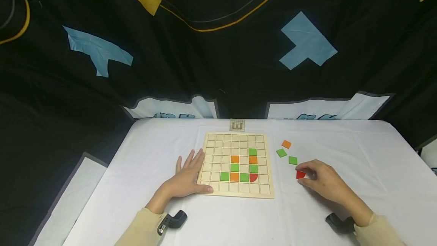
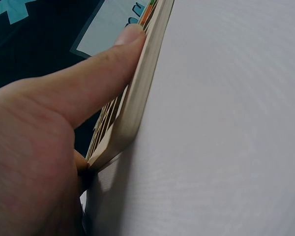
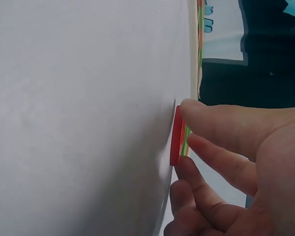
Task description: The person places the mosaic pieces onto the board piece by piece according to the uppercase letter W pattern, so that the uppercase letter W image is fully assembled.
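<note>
A wooden grid board [image 1: 235,194] lies on the white table. My left hand [image 1: 186,179] rests at its left edge, fingers straight, with the thumb on the near left corner; the left wrist view shows that thumb [image 2: 98,73] on the rim. Several green tiles, three orange ones and a red tile with one rounded corner [image 1: 253,178] sit in the board's squares. To the right of the board, my right hand [image 1: 324,181] pinches another red tile [image 3: 176,137] between thumb and fingers, at the tabletop. Its full outline is hidden by the fingers.
Beyond my right hand lie a loose orange tile [image 1: 286,144] and two green tiles, one farther [image 1: 281,153] and one nearer [image 1: 293,160]. A small card with a grid pattern [image 1: 237,125] lies behind the board. A dark patterned curtain [image 1: 218,63] hangs past the table's far edge.
</note>
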`<state>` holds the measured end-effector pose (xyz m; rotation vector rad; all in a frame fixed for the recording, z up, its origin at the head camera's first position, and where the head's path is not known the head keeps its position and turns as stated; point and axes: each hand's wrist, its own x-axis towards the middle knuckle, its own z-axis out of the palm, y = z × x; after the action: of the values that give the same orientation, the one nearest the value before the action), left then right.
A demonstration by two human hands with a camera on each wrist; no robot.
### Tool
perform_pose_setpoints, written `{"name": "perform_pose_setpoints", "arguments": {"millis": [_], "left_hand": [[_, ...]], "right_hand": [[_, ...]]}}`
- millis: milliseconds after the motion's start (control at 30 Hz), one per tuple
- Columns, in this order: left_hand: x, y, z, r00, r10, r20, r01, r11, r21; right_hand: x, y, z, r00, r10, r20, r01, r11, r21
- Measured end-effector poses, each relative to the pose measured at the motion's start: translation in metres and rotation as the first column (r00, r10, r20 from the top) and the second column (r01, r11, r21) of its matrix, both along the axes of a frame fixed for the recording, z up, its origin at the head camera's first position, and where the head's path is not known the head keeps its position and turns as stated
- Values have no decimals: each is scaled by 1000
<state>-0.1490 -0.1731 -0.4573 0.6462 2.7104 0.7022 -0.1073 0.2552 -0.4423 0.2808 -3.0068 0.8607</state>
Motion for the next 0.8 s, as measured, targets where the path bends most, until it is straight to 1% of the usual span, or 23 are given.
{"name": "perform_pose_setpoints", "arguments": {"millis": [133, 333, 500, 800], "left_hand": [[0, 0, 0, 1000, -2, 2, 2, 1000, -5], [-1, 0, 0, 1000, -3, -5, 3, 1000, -14], [-1, 0, 1, 1000, -2, -6, 2, 1000, -18], [0, 0, 0, 1000, -1, -1, 1, 1000, -11]], "right_hand": [[-1, 2, 0, 999, 39, -23, -38, 999, 4], [0, 3, 1, 997, 66, -32, -66, 998, 9], [-1, 3, 2, 997, 75, -26, -75, 997, 17], [-2, 0, 2, 997, 78, -13, -78, 997, 17]]}}
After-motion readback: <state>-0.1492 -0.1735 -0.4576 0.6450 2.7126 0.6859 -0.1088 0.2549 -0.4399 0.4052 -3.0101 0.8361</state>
